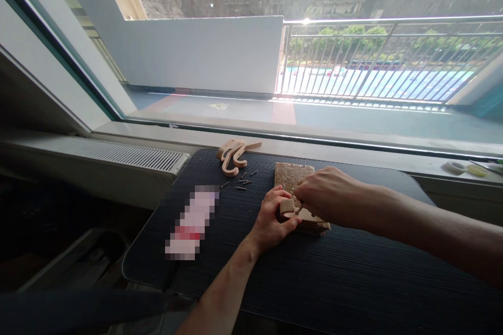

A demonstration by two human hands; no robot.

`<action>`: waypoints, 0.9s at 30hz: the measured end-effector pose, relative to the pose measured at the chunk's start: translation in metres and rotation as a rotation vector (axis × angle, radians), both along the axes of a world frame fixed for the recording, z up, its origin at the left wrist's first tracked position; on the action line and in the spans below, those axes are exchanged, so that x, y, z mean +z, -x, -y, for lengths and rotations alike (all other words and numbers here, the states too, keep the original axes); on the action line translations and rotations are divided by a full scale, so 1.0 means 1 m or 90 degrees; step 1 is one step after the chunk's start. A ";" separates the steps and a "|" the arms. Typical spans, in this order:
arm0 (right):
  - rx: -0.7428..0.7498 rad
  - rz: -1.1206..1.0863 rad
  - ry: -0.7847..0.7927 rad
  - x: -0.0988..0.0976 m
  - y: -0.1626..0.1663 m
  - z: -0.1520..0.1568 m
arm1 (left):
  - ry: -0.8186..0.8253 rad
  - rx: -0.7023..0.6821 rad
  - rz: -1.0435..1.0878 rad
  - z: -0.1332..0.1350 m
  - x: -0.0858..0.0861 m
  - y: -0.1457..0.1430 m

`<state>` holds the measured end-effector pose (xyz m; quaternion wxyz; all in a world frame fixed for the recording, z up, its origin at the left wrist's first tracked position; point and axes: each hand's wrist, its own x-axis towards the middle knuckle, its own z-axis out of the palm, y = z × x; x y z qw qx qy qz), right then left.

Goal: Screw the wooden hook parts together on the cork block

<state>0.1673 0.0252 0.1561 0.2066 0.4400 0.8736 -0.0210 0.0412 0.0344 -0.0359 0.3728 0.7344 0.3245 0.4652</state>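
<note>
My left hand (271,217) is closed around a pale wooden hook (287,206), thumb in front and fingers behind, holding it on a rough, speckled board (294,171). Just over the hook's flat part, my right hand (320,192) is curled into a fist. A short thin metal piece (299,208) shows below its fingers, touching or very near the wood; whatever else that hand grips is hidden. Further back lie more wooden hooks (231,157) in a loose pile. Several small screws (243,182) are scattered in front of them.
The dark table (220,272) has rounded corners and stands against a window sill (353,154). A pixelated pinkish object (192,222) lies on its left side. A white radiator (157,157) is at the left. Tape rolls (455,167) rest on the sill at the far right.
</note>
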 end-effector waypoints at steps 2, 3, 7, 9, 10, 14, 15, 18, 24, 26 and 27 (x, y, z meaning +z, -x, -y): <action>-0.004 0.003 -0.008 0.001 -0.001 0.001 | -0.003 0.002 0.007 0.000 -0.001 -0.001; -0.004 0.001 -0.011 0.002 -0.001 0.002 | -0.004 0.003 0.008 0.000 -0.001 -0.001; -0.012 -0.003 -0.015 0.012 0.002 0.006 | -0.004 0.004 0.011 0.000 0.000 -0.002; -0.018 0.011 -0.005 0.017 0.004 0.008 | -0.001 0.004 0.008 0.000 0.001 -0.001; -0.019 0.017 0.006 0.018 0.006 0.009 | 0.000 0.004 0.005 0.000 0.001 -0.001; -0.014 -0.001 0.041 0.017 0.007 0.008 | 0.000 0.004 -0.009 0.000 0.001 0.000; -0.014 -0.005 0.038 0.016 0.007 0.008 | -0.001 0.002 -0.012 0.000 0.001 0.000; -0.013 0.011 0.023 0.012 0.005 0.007 | -0.004 0.004 -0.008 0.000 -0.001 0.000; 0.022 0.013 -0.020 0.008 -0.001 0.007 | -0.008 0.003 0.009 0.000 -0.004 -0.001; 0.021 0.021 -0.022 0.007 -0.002 0.007 | -0.008 0.005 0.014 0.000 -0.004 -0.001; 0.016 0.023 -0.022 0.007 -0.002 0.007 | -0.007 0.005 0.015 0.001 -0.004 -0.001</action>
